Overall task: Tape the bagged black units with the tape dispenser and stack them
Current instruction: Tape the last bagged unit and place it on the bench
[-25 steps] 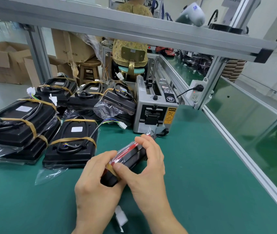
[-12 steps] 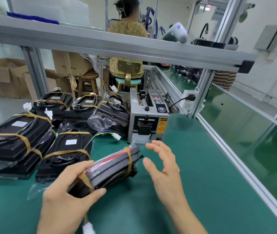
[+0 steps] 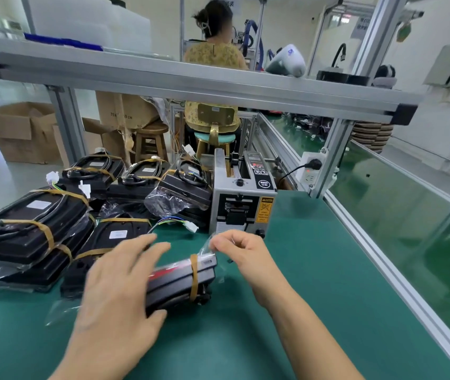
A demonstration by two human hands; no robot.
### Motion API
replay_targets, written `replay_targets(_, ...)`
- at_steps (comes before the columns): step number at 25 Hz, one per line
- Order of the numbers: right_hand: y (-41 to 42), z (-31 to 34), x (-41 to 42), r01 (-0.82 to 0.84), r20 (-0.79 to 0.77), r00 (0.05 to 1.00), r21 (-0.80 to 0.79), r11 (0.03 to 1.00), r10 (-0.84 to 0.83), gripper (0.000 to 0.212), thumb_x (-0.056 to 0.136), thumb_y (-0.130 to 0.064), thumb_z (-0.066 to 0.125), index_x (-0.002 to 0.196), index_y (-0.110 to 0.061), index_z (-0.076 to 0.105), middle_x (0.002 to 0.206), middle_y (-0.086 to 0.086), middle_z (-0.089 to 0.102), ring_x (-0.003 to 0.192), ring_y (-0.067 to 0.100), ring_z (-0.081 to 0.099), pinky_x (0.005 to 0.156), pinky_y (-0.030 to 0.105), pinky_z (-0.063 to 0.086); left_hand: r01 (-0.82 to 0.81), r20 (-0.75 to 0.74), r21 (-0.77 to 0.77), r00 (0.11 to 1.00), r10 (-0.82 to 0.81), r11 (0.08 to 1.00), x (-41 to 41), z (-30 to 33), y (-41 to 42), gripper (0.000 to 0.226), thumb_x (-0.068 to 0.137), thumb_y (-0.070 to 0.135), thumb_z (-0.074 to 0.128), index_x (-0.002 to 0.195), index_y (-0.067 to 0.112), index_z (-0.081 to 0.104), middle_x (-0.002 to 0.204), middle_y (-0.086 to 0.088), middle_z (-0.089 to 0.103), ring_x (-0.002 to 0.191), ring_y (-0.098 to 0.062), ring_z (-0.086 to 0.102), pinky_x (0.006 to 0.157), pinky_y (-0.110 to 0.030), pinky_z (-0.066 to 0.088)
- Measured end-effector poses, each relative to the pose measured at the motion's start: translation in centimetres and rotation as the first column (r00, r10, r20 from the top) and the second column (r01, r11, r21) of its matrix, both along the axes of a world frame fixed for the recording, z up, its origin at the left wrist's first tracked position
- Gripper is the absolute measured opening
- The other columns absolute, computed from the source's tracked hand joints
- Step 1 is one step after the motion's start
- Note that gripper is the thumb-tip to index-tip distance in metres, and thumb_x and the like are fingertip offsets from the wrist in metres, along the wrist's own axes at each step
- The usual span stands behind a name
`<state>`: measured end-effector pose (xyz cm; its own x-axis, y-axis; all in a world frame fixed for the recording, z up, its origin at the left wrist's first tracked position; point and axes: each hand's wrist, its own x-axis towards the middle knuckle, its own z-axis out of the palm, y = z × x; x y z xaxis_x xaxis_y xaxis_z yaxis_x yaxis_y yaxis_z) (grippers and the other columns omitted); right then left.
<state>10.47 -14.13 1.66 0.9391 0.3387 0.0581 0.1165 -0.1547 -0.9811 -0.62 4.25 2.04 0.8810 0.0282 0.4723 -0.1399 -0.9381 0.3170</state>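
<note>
Head view — left hand [image 3: 119, 292] grips bagged unit [image 3: 182, 281], hiding half; right fingers [image 3: 218, 242] pinch bag film.

A bagged unit [image 3: 182, 283] lies on the surface [image 3: 300, 311], near its front, between the left hand [image 3: 117, 292] and the right hand [image 3: 243, 256]. Directly behind it stands the tape dispenser [image 3: 241, 198]. Left of the dispenser, stacks of taped units [image 3: 32, 223] crowd the surface. Right of the dispenser, a power socket [image 3: 311, 170] sits on a frame post [image 3: 333, 157]. Behind the surface, a person [image 3: 213, 56] sits on a chair [image 3: 214, 133].
</note>
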Motion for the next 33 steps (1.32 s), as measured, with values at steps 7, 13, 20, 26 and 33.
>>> replay_targets(7, 1.8, 0.9, 2.4, -0.098, -0.462, 0.882, 0.025, 0.995, 0.099, 0.007, 0.083, -0.016, 0.064, 0.08, -0.022, 0.063, 0.077, -0.004, 0.064, 0.081, 0.013, 0.053, 0.078, 0.032, 0.037, 0.224, -0.212, 0.01, 0.953, -0.217, 0.975, 3.4, 2.2, -2.4, 0.098, 0.061, 0.029, 0.071, 0.136, 0.057, 0.015, 0.147, 0.033, 0.007, 0.108, -0.005, 0.052, 0.08, -0.02, 0.043)
replay_targets(13, 2.5, -2.4, 2.9, 0.063, -0.617, 0.786, 0.162, 0.985, 0.051, 0.003, 0.086, -0.016, 0.068, 0.085, -0.018, 0.065, 0.081, 0.002, 0.057, 0.071, 0.014, 0.044, 0.065, 0.026, 0.031, 0.139, -0.317, -0.116, 0.933, -0.169, 0.984, 4.4, 2.3, -1.6, 0.075, 0.055, 0.038, 0.075, 0.121, 0.06, 0.046, 0.092, 0.025, 0.053, 0.093, 0.001, 0.047, 0.08, -0.02, 0.041)
replay_targets(20, -0.8, -1.7, 4.4, 0.569, -0.213, 0.807, 0.031, 0.822, -0.551, 0.019, 0.089, -0.02, 0.064, 0.072, -0.027, 0.068, 0.073, -0.009, 0.062, 0.07, 0.009, 0.054, 0.061, 0.018, 0.041, 0.022, -0.365, -0.125, 0.929, -0.067, 0.992, 4.0, 2.1, -1.8, 0.054, 0.054, 0.044, 0.076, 0.098, 0.047, 0.045, 0.091, 0.021, 0.058, 0.086, -0.002, 0.049, 0.068, -0.018, 0.037)
replay_targets(26, 1.2, -0.6, 6.6, 0.685, -0.217, 0.719, 0.065, 0.726, -0.66, 0.025, 0.087, -0.012, 0.065, 0.066, -0.026, 0.067, 0.069, -0.01, 0.064, 0.065, 0.008, 0.053, 0.06, 0.02, 0.041, 0.016, -0.392, -0.109, 0.918, -0.058, 0.994, 3.9, 2.0, -1.8, 0.054, 0.055, 0.045, 0.073, 0.102, 0.045, 0.045, 0.09, 0.018, 0.053, 0.085, -0.003, 0.049, 0.061, -0.014, 0.03)
replay_targets(33, 2.8, -0.1, 8.5, 0.766, -0.284, 0.627, 0.053, 0.641, -0.725, 0.021, 0.083, -0.021, 0.074, 0.066, -0.023, 0.062, 0.07, -0.008, 0.06, 0.073, 0.016, 0.058, 0.074, 0.033, 0.045, 0.025, -0.369, -0.089, 0.928, -0.056, 0.996, 4.0, 1.5, -1.8, 0.055, 0.056, 0.046, 0.07, 0.104, 0.044, 0.044, 0.086, 0.015, 0.05, 0.084, -0.004, 0.051, 0.059, -0.009, 0.027)
